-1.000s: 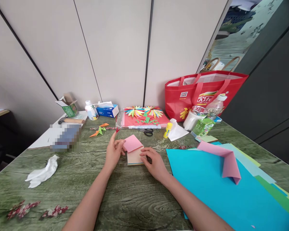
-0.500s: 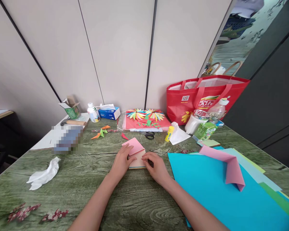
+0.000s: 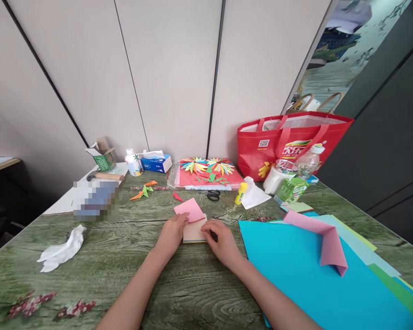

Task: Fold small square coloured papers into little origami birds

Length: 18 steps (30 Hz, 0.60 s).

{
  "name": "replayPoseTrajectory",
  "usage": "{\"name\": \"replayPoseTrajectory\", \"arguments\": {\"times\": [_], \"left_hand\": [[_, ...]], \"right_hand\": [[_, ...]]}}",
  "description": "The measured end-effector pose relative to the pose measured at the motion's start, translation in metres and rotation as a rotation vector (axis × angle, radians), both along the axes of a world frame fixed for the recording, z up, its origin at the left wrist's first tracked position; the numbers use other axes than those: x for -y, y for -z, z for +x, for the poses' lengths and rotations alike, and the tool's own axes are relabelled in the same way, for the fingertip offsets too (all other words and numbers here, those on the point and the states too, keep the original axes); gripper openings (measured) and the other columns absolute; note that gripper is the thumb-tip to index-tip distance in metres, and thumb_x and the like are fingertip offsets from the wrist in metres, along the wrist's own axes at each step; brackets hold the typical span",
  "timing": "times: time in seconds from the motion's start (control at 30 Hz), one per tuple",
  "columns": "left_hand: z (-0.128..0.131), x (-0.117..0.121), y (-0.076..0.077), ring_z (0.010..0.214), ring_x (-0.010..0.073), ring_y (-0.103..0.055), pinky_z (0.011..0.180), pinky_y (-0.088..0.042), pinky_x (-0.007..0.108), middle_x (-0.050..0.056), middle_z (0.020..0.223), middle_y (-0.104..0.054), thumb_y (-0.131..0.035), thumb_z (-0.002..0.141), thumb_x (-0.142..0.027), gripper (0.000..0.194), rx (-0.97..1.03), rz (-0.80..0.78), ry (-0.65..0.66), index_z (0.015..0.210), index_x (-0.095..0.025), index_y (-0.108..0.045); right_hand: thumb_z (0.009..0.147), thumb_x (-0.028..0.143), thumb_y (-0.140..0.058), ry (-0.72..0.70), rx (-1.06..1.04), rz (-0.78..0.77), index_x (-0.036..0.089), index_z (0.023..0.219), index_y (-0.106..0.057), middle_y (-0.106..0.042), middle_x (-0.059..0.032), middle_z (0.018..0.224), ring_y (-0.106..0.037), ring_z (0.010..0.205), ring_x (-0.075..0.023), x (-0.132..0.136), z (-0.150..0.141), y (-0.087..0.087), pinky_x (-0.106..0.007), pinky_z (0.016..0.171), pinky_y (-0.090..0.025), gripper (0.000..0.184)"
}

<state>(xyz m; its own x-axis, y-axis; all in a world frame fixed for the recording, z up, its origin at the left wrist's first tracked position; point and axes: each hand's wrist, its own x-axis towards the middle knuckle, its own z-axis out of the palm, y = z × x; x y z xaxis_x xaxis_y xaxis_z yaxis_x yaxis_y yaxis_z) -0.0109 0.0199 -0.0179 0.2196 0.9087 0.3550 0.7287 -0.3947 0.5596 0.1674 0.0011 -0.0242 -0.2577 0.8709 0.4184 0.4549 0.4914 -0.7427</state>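
Note:
A small stack of coloured square papers (image 3: 193,232) lies on the green wood-grain table (image 3: 124,256) in front of me. Its top pink sheet (image 3: 190,209) is lifted and tilted up at the far side. My left hand (image 3: 172,234) rests on the stack's left edge, fingers curled onto the pink sheet's near edge. My right hand (image 3: 222,241) presses its fingertips on the stack's right side. A small red folded paper piece (image 3: 177,196) lies on the table just beyond the stack.
Large blue paper sheets (image 3: 296,270) with a bent pink sheet (image 3: 326,240) lie to the right. Farther back are scissors (image 3: 213,195), a yellow glue stick (image 3: 241,193), colourful paper stars (image 3: 206,166), a red bag (image 3: 289,137), a tissue box (image 3: 156,162). A crumpled tissue (image 3: 60,250) lies left.
My left hand let go of the small red paper piece, which now lies on the table, and came down onto the stack's pink top sheet. The right hand stayed on the stack.

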Motion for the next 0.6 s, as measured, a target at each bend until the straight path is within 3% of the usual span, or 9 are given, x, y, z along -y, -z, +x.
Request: {"name": "replayPoseTrajectory", "arguments": {"times": [0.2,0.43,0.6], "left_hand": [[0.001,0.001,-0.001,0.075,0.0181,-0.061,0.072,-0.045,0.030,0.006,0.082,-0.067,-0.049,0.075,-0.010,0.025,0.071,0.053,-0.038,0.096,-0.017,-0.060],[0.007,0.004,-0.012,0.062,0.0129,-0.058,0.065,-0.045,0.025,0.000,0.065,-0.064,-0.054,0.059,0.003,0.032,0.288,-0.053,-0.082,0.084,-0.015,-0.063],[0.010,0.005,-0.021,0.060,0.0135,-0.057,0.063,-0.045,0.026,0.000,0.064,-0.063,-0.057,0.057,-0.002,0.023,0.519,-0.107,-0.130,0.074,-0.015,-0.065]], "right_hand": [[0.072,0.008,-0.050,0.010,-0.005,0.023,0.019,0.077,-0.061,-0.062,-0.0058,0.079,-0.054,0.080,-0.0197,0.001,0.000,-0.001,-0.032,0.072,-0.042,0.016],[0.073,0.010,-0.049,0.024,-0.022,0.038,0.019,0.078,-0.062,-0.063,-0.0057,0.080,-0.055,0.082,-0.0199,0.002,0.002,-0.002,-0.032,0.073,-0.043,0.016],[0.075,0.017,-0.050,0.078,-0.212,-0.106,0.019,0.081,-0.059,-0.062,-0.0058,0.080,-0.057,0.076,-0.0186,0.001,0.002,-0.004,-0.032,0.070,-0.045,0.010]]}}
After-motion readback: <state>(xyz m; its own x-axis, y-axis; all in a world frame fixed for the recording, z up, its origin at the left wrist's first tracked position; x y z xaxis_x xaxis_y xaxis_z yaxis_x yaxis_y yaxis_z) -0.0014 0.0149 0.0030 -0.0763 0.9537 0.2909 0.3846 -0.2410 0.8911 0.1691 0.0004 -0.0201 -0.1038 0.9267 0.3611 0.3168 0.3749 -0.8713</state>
